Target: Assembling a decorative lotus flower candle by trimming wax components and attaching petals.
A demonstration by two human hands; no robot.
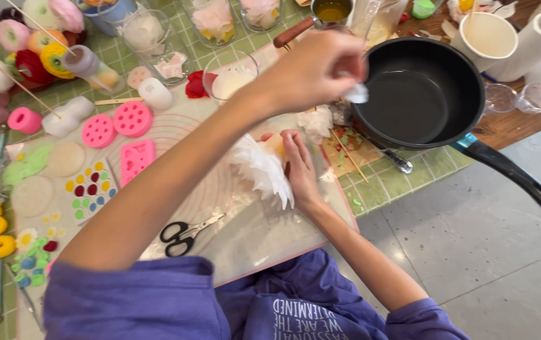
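Note:
My left hand (pixel 321 69) reaches across the table and pinches a small white piece (pixel 357 94) at the near rim of a black frying pan (pixel 421 94). The pan looks empty, and its handle (pixel 516 176) sticks out over the table's edge. My right hand (pixel 299 167) rests against a white petalled flower shape (pixel 261 167) with a pale orange centre, holding it on the translucent mat (pixel 251 233).
Black-handled scissors (pixel 185 234) lie on the mat near my body. Pink moulds (pixel 133 118), coloured flower pieces and glass jars crowd the left and back. A small pot of yellow liquid (pixel 332 9) and white cups (pixel 490 34) stand behind the pan. Grey floor tiles lie to the right.

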